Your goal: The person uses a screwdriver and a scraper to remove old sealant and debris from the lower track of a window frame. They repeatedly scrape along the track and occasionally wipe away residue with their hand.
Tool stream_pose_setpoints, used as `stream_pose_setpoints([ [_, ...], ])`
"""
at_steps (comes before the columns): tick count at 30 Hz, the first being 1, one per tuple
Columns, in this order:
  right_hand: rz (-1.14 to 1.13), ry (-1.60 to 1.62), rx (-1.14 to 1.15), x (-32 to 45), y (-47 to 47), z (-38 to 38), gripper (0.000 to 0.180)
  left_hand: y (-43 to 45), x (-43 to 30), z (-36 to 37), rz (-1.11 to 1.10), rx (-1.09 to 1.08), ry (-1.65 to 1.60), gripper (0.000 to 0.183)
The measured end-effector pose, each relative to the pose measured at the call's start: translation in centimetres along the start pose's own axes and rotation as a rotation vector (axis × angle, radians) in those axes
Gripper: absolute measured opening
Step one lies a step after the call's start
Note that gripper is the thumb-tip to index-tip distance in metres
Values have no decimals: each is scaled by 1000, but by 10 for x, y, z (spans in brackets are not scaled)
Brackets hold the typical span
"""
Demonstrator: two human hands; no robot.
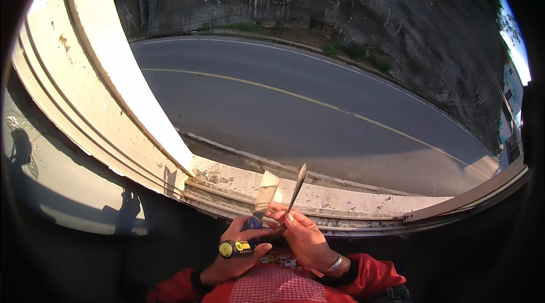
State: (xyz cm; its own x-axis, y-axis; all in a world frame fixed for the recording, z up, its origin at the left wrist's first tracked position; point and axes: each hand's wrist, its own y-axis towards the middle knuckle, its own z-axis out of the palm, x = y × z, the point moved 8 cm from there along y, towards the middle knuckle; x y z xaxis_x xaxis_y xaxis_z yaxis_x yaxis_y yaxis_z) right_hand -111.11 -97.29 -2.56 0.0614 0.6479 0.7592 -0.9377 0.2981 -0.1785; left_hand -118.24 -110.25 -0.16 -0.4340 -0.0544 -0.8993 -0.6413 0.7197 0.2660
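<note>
My left hand (238, 262) grips a putty knife with a broad, pale, stained blade (267, 190) and a blue handle (251, 223). A yellow-and-black tool handle (235, 249) also lies in that hand, its end poking out to the left. Between thumb and fingers, my right hand (307, 241) pinches a slim dark metal tool (299, 183) with a leaf-shaped tip pointing up and away. Fingers cover its lower end, so I cannot tell whether it joins the yellow-and-black handle. Both hands are close together in front of my red checked apron (276, 286).
Just beyond my hands runs a dirty window track (340, 220) with a speckled outer ledge (362, 201). A pale window jamb (98, 90) rises at left, and a frame rail (464, 198) stands at right. Outside, below, lies a road (272, 111) beside a dark wall (340, 13).
</note>
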Motion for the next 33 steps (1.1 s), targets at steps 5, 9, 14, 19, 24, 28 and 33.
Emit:
stream_pose_setpoints([
  [5, 131, 119, 31, -13, 5, 9, 30, 9, 1, 11, 33, -22, -77, 37],
  [9, 148, 208, 3, -13, 3, 2, 31, 9, 6, 12, -66, 3, 16, 21],
  [14, -65, 3, -169, 18, 19, -27, 28, 14, 1, 20, -48, 118, 67, 20],
  [19, -179, -228, -295, 96, 51, -101, 29, 13, 0, 19, -41, 178, -18, 13],
  [24, -473, -1750, -826, 211, -44, -147, 25, 7, 16, 2, -60, 49, -40, 22],
  [28, -60, -1423, -938, 205, -140, -190, 20, 3, 42, -11, -202, -41, -145, 31],
  [33, -60, -1911, -1192, 180, -196, -198, 21, 6, 51, -13, -161, -44, -256, 37],
])
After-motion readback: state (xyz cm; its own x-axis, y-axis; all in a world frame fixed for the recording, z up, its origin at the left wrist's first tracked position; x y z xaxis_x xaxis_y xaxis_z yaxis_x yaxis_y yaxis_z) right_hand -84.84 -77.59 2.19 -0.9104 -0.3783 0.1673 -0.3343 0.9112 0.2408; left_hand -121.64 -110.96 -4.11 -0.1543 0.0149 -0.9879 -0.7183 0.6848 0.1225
